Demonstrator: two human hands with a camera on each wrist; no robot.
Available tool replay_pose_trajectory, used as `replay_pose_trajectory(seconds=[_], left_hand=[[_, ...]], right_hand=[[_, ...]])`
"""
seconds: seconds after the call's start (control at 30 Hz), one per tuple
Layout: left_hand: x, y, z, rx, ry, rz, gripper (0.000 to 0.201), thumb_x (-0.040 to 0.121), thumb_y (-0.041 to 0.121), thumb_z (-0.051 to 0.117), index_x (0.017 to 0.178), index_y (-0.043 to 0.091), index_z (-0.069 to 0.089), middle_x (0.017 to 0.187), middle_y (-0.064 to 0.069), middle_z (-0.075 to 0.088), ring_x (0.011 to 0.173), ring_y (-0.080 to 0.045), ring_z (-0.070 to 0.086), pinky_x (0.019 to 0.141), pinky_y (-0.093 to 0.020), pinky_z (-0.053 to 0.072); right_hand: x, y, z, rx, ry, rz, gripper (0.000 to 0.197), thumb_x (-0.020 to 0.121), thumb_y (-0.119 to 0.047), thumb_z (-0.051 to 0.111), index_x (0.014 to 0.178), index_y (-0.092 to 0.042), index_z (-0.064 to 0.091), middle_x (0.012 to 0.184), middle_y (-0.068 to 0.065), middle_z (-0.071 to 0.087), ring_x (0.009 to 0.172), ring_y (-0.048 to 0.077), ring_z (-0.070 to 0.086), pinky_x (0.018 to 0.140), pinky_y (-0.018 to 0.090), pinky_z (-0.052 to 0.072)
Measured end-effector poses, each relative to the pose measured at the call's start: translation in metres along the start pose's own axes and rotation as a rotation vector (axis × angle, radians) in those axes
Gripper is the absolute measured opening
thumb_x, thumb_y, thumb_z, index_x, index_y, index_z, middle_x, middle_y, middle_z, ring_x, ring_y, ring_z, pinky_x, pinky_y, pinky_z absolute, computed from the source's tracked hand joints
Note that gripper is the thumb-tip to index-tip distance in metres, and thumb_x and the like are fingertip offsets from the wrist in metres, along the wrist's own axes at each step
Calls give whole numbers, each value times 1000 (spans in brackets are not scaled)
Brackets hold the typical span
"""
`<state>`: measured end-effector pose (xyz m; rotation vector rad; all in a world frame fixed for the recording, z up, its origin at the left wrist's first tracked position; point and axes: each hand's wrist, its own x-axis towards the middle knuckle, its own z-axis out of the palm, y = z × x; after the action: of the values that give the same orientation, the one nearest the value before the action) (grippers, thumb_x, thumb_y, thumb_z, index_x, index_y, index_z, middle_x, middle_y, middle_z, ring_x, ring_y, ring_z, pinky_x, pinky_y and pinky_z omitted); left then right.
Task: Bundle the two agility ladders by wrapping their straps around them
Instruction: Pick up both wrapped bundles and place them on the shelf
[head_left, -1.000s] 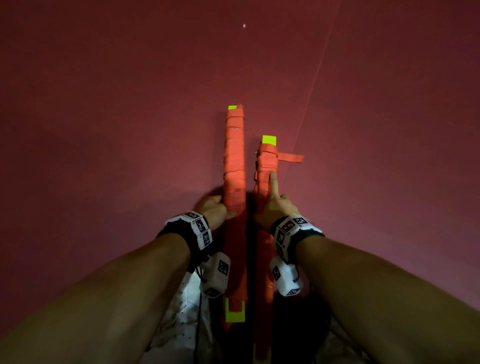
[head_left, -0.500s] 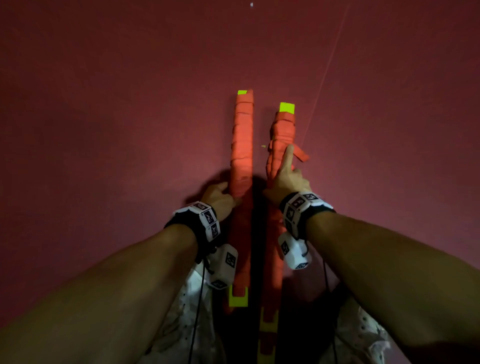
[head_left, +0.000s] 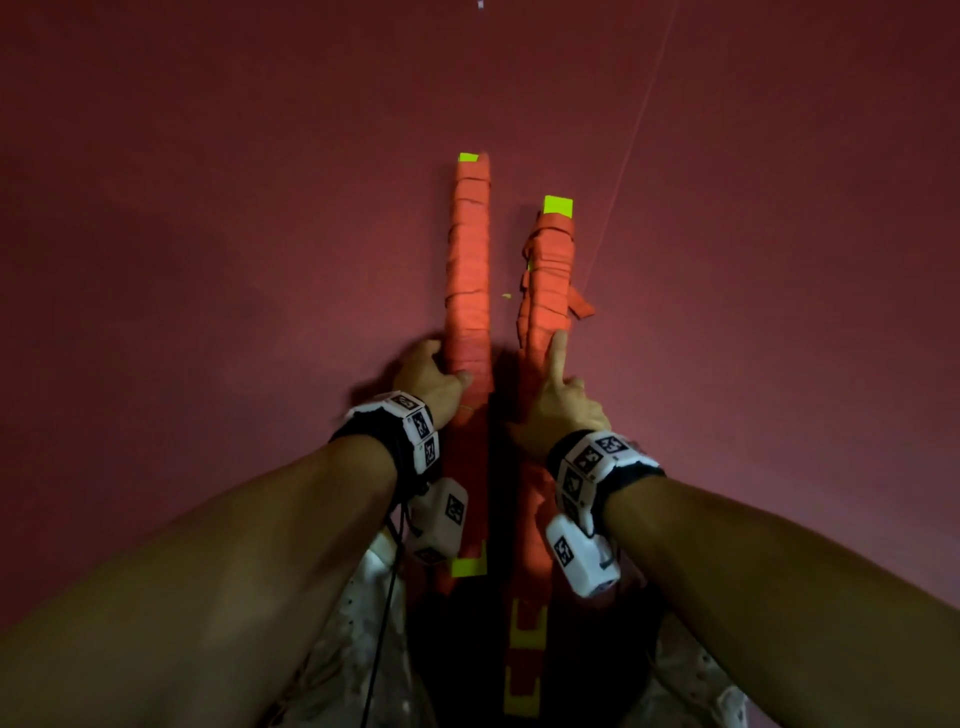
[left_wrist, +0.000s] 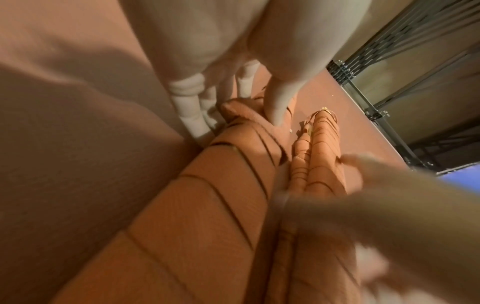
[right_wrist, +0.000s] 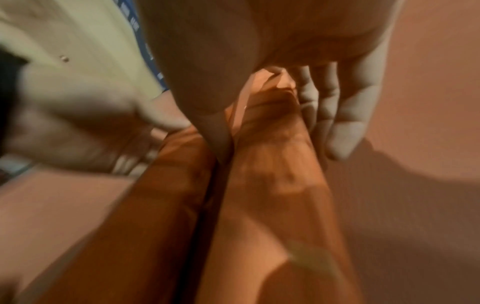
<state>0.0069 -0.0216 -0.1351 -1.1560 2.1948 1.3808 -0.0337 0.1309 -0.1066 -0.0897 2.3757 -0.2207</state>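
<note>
Orange-strapped ladder bundles lying side by side, just apart, on the red floor (head_left: 208, 260), left bundle (head_left: 469, 260) gripped by the left hand (head_left: 434, 382), right bundle (head_left: 548, 280) grasped by the right hand (head_left: 558, 410), forefinger pointing along it; wrapping apparently near done, loose strap end (head_left: 581, 306) probably next to tuck.

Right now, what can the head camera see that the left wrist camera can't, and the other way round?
Only the head view shows the yellow-green tips, the loose strap end and both wristbands. Only the left wrist view shows a dark metal rack past the bundles. Both show the left bundle gripped by the left hand, and the right bundle with the right hand on it.
</note>
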Motion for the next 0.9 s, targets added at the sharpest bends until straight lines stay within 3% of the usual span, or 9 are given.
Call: replay_pose_trajectory(seconds=[0.07, 0.17, 0.3, 0.4, 0.5, 0.73, 0.83, 0.9], left_hand=[[-3, 0, -1, -6, -2, 16, 55, 90, 26, 73, 140, 17, 55, 137, -7, 63, 123, -29, 60, 106, -40, 46], [-7, 0, 0, 38, 34, 60, 49, 90, 26, 73, 137, 20, 59, 132, -7, 66, 120, -29, 63, 103, -38, 48], [-10, -2, -2, 75, 79, 81, 48, 93, 26, 69, 139, 20, 59, 132, -8, 66, 119, -29, 62, 99, -33, 47], [-13, -3, -2, 55, 52, 85, 46, 92, 28, 71, 136, 18, 60, 127, -6, 68, 113, -29, 64, 92, -29, 47], [-17, 0, 1, 10, 47, 99, 43, 87, 36, 75, 127, 21, 65, 118, -2, 72, 104, -27, 67, 92, -36, 53], [-22, -7, -2, 143, 76, 71, 55, 92, 32, 70, 144, 28, 51, 134, -3, 62, 119, -28, 60, 95, -30, 45], [-23, -12, 0, 123, 150, 24, 43, 89, 33, 74, 128, 25, 58, 128, -6, 61, 116, -28, 60, 96, -34, 48], [-23, -13, 1, 119, 164, 6, 28, 89, 32, 75, 111, 25, 59, 118, -6, 63, 109, -29, 62, 90, -36, 51]], right_hand=[[-7, 4, 10, -40, -11, 24, 119, 88, -50, 68, 152, -27, -29, 128, 13, 50, 115, 38, 59, 91, 47, 47], [-8, 8, 22, -82, 30, 13, 98, 95, -39, 61, 157, -12, -10, 126, 11, 54, 115, 35, 59, 92, 44, 48], [3, 4, 13, -19, 55, 9, 115, 90, -43, 68, 153, -27, -26, 128, 15, 52, 115, 42, 59, 92, 49, 48], [17, -2, -9, 35, 70, -9, 118, 87, -40, 72, 154, -26, -25, 133, 19, 50, 116, 46, 58, 91, 50, 47], [19, -4, -20, 61, 82, -28, 117, 87, -43, 71, 155, -24, -22, 136, 18, 47, 115, 46, 57, 90, 49, 48], [-15, 11, 13, 7, 49, -29, 118, 85, -48, 71, 155, -27, -21, 132, 10, 37, 117, 38, 53, 90, 48, 47], [-27, 20, 25, -23, 27, -10, 118, 85, -49, 70, 155, -25, -23, 134, 10, 37, 119, 35, 52, 90, 46, 47], [-32, 25, 27, -30, 5, -8, 117, 86, -48, 69, 155, -25, -23, 135, 11, 38, 118, 36, 54, 90, 46, 47]])
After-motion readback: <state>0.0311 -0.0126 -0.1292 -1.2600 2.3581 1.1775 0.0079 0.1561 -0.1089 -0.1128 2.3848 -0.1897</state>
